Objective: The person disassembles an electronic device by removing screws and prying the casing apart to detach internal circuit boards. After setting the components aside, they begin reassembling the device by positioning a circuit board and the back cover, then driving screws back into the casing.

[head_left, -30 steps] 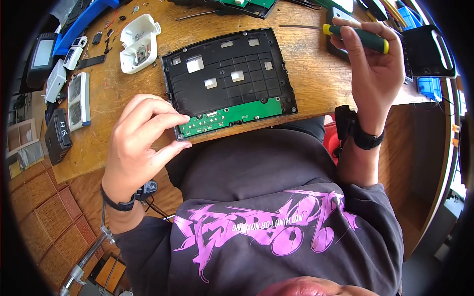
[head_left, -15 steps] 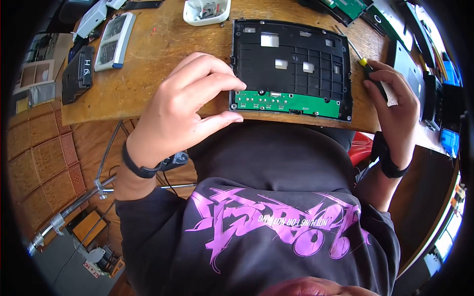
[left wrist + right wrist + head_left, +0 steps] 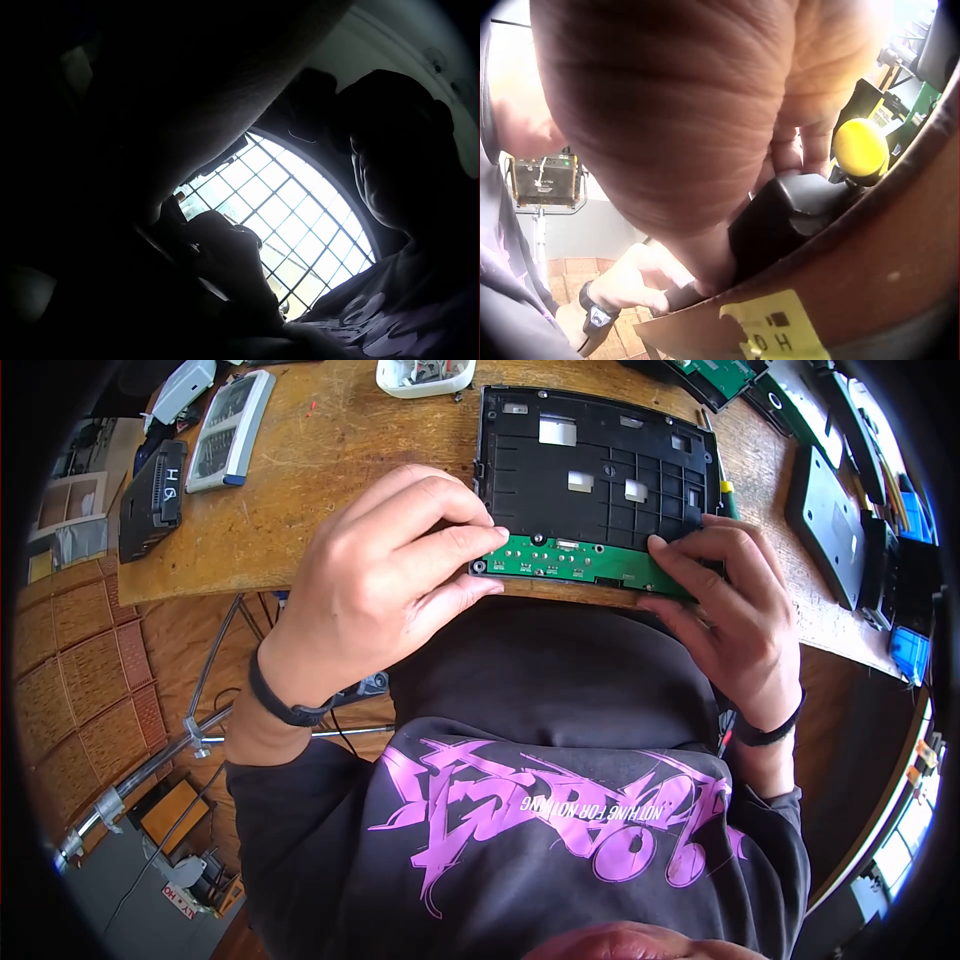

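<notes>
A black plastic housing (image 3: 560, 490) lies at the table's front edge, its ribbed inner side up, with a green circuit board (image 3: 545, 556) along its near side. The left hand (image 3: 385, 565) pinches the near left corner of the housing between fingers and thumb. At the near right corner, the right hand (image 3: 735, 585) grips it, fingertips on the board and thumb at the front edge. A screwdriver (image 3: 728, 502) with a yellow and green handle lies just beyond the right hand; its yellow handle end (image 3: 861, 146) shows in the right wrist view. The left wrist view is mostly dark.
A white tub of small parts (image 3: 425, 378) stands behind the housing. To the left are a clear-lidded case (image 3: 232, 435) and a black box (image 3: 155, 500). A dark flat panel (image 3: 828, 525) lies at the right, and another green circuit board (image 3: 720, 378) at the back.
The right hand held the screwdriver raised, lowered it to the table beside the housing, let go and took the housing's right corner. The left hand stayed at the left corner. The head view shifted.
</notes>
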Demonstrator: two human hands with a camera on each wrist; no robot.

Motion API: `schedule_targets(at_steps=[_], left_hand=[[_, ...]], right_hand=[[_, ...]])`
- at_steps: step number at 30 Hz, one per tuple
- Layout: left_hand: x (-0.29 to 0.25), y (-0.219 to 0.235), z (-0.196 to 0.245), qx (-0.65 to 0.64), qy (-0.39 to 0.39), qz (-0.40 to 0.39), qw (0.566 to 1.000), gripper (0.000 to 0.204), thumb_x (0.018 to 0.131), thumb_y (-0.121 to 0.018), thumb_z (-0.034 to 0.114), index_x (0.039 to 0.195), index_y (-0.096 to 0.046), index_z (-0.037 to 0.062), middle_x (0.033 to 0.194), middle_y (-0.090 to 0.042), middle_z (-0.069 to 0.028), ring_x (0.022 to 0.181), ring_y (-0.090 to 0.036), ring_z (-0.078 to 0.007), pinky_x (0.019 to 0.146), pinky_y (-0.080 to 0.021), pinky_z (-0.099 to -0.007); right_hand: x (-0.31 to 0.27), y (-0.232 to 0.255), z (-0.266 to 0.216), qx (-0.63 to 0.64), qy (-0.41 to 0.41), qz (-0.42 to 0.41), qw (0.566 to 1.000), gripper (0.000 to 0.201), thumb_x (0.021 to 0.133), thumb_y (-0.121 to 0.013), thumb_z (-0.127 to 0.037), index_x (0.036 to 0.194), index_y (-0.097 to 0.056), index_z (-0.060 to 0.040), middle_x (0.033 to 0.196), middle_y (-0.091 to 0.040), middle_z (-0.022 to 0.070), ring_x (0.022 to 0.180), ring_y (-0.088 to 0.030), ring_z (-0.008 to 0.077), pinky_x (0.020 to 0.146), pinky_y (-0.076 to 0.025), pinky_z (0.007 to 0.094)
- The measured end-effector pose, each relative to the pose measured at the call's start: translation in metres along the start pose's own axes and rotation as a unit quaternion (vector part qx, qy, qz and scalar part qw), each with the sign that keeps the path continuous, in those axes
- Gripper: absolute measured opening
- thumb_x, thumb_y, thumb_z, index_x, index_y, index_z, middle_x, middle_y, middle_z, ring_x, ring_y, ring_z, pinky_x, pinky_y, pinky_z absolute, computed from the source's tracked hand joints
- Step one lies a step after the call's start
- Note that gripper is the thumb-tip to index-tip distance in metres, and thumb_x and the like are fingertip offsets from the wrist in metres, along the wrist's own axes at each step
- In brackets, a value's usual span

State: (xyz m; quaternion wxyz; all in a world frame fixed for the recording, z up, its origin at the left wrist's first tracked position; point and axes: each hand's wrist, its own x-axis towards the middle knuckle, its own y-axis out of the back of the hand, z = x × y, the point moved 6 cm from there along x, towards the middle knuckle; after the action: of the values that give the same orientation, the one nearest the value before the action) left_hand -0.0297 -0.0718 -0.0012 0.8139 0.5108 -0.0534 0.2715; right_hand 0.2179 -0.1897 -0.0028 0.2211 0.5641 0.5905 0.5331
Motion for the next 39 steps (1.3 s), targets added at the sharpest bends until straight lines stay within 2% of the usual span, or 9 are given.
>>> schedule_targets(at_steps=[7, 10, 15, 17, 19, 22, 31, 37, 39], left_hand=[[0.006, -0.004, 0.015, 0.055, 0.0, -0.035, 0.998, 0.036, 0.073, -0.098, -0.001, 0.104, -0.079, -0.0036, 0.106, -0.074, -0.0131, 0.106, -0.077, -0.0343, 0.088, -0.063, -0.0456], [0.008, -0.004, 0.015, 0.056, 0.024, -0.038, 0.997, 0.037, 0.073, -0.098, -0.002, 0.103, -0.077, -0.0038, 0.104, -0.072, -0.0133, 0.105, -0.077, -0.0351, 0.087, -0.063, -0.046], [0.003, -0.003, 0.012, 0.036, -0.002, -0.012, 0.999, 0.047, 0.072, -0.099, -0.002, 0.115, -0.081, -0.0025, 0.107, -0.076, -0.0132, 0.108, -0.079, -0.0351, 0.09, -0.065, -0.0451], [0.001, -0.004, 0.015, 0.042, 0.004, -0.009, 0.999, 0.049, 0.072, -0.099, -0.002, 0.118, -0.082, -0.002, 0.109, -0.077, -0.013, 0.109, -0.079, -0.0355, 0.091, -0.066, -0.0447], [-0.001, -0.004, 0.013, 0.049, 0.012, -0.007, 0.999, 0.051, 0.071, -0.099, -0.002, 0.12, -0.083, -0.0016, 0.111, -0.078, -0.0129, 0.111, -0.08, -0.0359, 0.091, -0.066, -0.0443], [-0.003, -0.007, 0.015, 0.062, -0.034, -0.016, 0.997, 0.051, 0.071, -0.098, -0.003, 0.12, -0.084, -0.001, 0.112, -0.079, -0.013, 0.111, -0.08, -0.0365, 0.09, -0.067, -0.0437], [0.004, -0.007, 0.022, 0.066, 0.002, -0.019, 0.998, 0.044, 0.073, -0.096, -0.004, 0.115, -0.083, 0.0006, 0.109, -0.079, -0.0113, 0.11, -0.079, -0.0345, 0.087, -0.066, -0.0434], [0.008, -0.005, 0.027, 0.082, 0.003, -0.029, 0.996, 0.043, 0.074, -0.095, -0.004, 0.115, -0.082, 0.0006, 0.107, -0.077, -0.0113, 0.108, -0.078, -0.0341, 0.085, -0.065, -0.0437], [0.01, -0.005, 0.026, 0.064, 0.033, -0.047, 0.996, 0.043, 0.074, -0.095, -0.005, 0.114, -0.08, 0.0001, 0.109, -0.075, -0.0114, 0.103, -0.076, -0.034, 0.084, -0.063, -0.0445]], right_hand=[[-0.001, 0.003, -0.009, -0.024, 0.016, -0.023, 0.999, 0.05, 0.081, -0.096, -0.014, 0.128, -0.084, -0.0014, 0.11, -0.07, 0.0089, 0.108, -0.072, 0.0328, 0.096, -0.061, 0.0463], [0.001, 0.003, -0.008, -0.007, -0.044, -0.06, 0.997, 0.056, 0.081, -0.098, -0.013, 0.135, -0.084, -0.0039, 0.107, -0.072, 0.0115, 0.107, -0.074, 0.0354, 0.106, -0.064, 0.0516], [0.005, -0.002, -0.021, -0.025, 0.031, -0.041, 0.998, 0.057, 0.082, -0.091, -0.003, 0.138, -0.084, -0.0084, 0.124, -0.073, 0.011, 0.112, -0.075, 0.0344, 0.098, -0.063, 0.0488], [0.004, -0.005, -0.022, -0.02, 0.029, -0.042, 0.999, 0.058, 0.082, -0.088, -0.001, 0.139, -0.084, -0.0088, 0.13, -0.072, 0.0106, 0.117, -0.075, 0.034, 0.1, -0.063, 0.0474], [0.005, -0.006, -0.023, -0.039, 0.043, -0.045, 0.997, 0.057, 0.082, -0.087, 0.0, 0.139, -0.084, -0.0086, 0.13, -0.072, 0.0104, 0.12, -0.073, 0.034, 0.102, -0.062, 0.0469], [0.002, -0.01, -0.024, -0.033, 0.034, -0.042, 0.998, 0.057, 0.083, -0.086, 0.001, 0.139, -0.083, -0.0068, 0.131, -0.072, 0.0105, 0.123, -0.072, 0.0341, 0.104, -0.062, 0.0466], [0.004, -0.012, -0.027, -0.014, 0.038, -0.044, 0.998, 0.06, 0.078, -0.081, 0.005, 0.138, -0.08, 0.0001, 0.131, -0.071, 0.0107, 0.122, -0.072, 0.0344, 0.103, -0.061, 0.0463], [0.007, -0.01, -0.031, -0.037, 0.048, -0.058, 0.996, 0.056, 0.081, -0.078, 0.002, 0.137, -0.08, 0.0003, 0.132, -0.072, 0.0111, 0.123, -0.072, 0.0329, 0.103, -0.061, 0.0456], [0.009, -0.01, -0.032, -0.037, 0.047, -0.059, 0.996, 0.055, 0.082, -0.078, 0.002, 0.137, -0.08, 0.0001, 0.132, -0.072, 0.0108, 0.123, -0.073, 0.0326, 0.103, -0.061, 0.0454]])
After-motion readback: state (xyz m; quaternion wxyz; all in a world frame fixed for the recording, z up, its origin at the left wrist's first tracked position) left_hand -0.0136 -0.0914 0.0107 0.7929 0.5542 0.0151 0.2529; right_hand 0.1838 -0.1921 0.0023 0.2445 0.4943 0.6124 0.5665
